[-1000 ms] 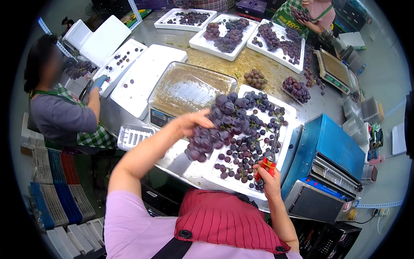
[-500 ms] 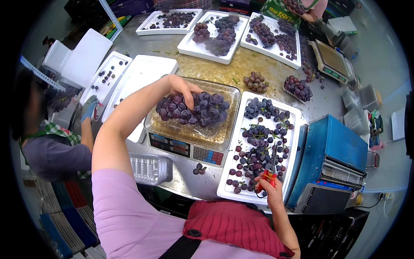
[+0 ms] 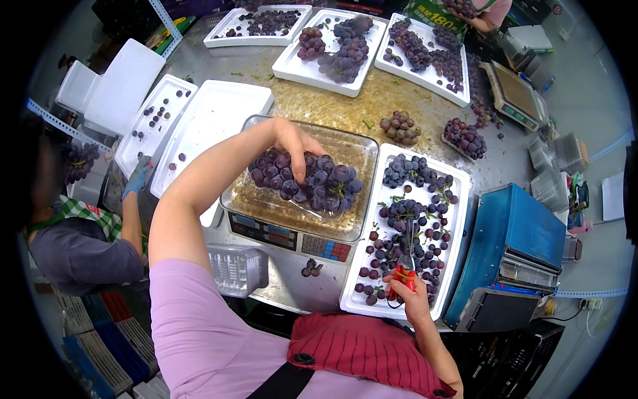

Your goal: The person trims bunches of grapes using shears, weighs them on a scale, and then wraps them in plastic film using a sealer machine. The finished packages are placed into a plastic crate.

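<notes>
Around me, the desk [image 3: 332, 110] is crowded with white foam trays [image 3: 332, 50] of dark grapes, and a blue machine [image 3: 515, 246] stands right of my tray [image 3: 458, 219]. My left hand [image 3: 292, 143] rests fingers-down on a grape bunch [image 3: 306, 183] lying in the clear scale pan [image 3: 345, 143]. My right hand [image 3: 412, 302] grips red-handled scissors [image 3: 403, 269], blades seemingly among loose grapes. Another person's gloved hand [image 3: 137, 178] works at the left.
</notes>
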Tool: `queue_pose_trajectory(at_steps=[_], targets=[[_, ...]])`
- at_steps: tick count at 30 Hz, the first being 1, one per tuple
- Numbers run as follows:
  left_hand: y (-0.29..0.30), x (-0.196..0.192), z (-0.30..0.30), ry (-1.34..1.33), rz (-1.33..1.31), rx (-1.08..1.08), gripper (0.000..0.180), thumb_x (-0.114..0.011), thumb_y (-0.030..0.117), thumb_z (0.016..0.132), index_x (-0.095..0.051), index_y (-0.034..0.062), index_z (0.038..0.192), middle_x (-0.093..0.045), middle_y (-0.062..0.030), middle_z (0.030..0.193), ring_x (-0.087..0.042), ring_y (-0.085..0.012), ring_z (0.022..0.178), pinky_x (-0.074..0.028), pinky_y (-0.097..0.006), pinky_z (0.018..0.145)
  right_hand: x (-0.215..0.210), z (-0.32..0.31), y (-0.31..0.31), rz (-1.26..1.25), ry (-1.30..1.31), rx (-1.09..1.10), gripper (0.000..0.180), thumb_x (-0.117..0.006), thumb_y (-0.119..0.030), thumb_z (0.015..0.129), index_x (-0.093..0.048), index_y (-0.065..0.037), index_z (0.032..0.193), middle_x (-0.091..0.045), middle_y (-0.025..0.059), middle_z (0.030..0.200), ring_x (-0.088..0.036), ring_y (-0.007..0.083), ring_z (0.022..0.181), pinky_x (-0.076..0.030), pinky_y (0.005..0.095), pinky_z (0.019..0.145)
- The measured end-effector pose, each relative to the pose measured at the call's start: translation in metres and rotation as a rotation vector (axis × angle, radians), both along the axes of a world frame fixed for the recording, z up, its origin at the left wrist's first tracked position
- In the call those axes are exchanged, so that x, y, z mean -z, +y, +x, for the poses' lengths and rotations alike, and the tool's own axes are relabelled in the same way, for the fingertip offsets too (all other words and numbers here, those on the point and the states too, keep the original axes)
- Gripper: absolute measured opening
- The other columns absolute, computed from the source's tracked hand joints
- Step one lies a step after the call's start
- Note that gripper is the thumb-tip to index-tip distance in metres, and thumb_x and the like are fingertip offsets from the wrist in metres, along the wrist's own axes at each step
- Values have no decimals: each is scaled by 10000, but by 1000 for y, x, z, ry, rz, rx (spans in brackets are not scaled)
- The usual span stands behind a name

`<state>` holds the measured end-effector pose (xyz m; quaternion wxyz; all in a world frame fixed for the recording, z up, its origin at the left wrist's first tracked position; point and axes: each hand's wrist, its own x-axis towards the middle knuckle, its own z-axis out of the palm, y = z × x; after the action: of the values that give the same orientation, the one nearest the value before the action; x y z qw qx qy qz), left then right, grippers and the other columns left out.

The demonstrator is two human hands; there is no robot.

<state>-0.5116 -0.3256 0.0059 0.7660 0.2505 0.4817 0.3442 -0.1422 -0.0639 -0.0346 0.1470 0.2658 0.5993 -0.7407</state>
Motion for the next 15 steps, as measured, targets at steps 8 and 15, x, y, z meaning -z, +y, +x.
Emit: queue_pose_trajectory(at_steps=[8, 15], targets=[[10, 1, 6, 173, 122, 114, 842, -789, 64, 614, -394, 2, 1355, -546, -112, 1238, -527, -156, 1080, -420, -273, 929, 1, 1, -3, 26, -4, -46, 307, -601, -89, 852, -532, 44, 1120, -646, 122, 948, -608, 145, 749, -482, 263, 686], [15, -4, 12, 405, 151, 212, 906, -811, 122, 562, -391, 6, 1356, -527, -151, 1269, -525, -215, 1124, -401, -288, 959, -26, -12, -1, 113, -1, -299, 273, -648, -126, 852, -576, 33, 1063, -653, 95, 924, -621, 131, 735, -500, 255, 661]])
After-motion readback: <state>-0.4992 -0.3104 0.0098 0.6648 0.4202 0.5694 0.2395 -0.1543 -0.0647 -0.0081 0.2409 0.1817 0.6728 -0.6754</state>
